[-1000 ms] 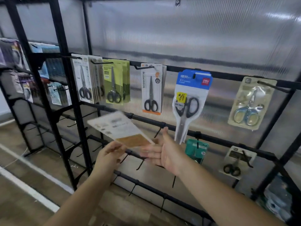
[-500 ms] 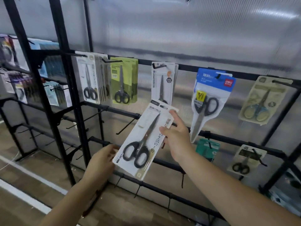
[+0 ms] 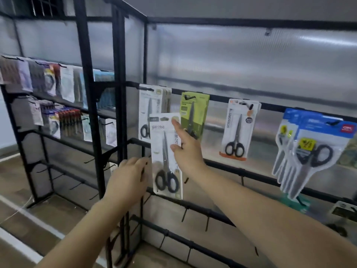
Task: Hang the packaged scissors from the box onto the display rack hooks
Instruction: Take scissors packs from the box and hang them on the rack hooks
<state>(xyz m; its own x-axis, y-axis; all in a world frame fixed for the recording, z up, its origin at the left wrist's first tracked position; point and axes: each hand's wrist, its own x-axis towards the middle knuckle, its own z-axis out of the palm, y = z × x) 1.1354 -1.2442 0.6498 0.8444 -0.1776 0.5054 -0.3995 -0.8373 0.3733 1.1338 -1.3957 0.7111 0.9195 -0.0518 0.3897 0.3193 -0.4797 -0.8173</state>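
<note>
We have one view only, from a wide-angle camera worn on the person's head. It faces forward and slightly down at a black display rack (image 3: 123,132), standing close to it, within arm's reach. Both forearms enter from the 6 o'clock edge: the left hand (image 3: 127,180) sits just below centre, the right hand (image 3: 186,149) near centre. The rack's corner post runs from 12 to 6 o'clock, left of centre. Its nearer face recedes toward 9 o'clock; its other face spreads toward 3 o'clock. Straight bars bow near the frame edges. With no second view, we share no scene part.
</note>
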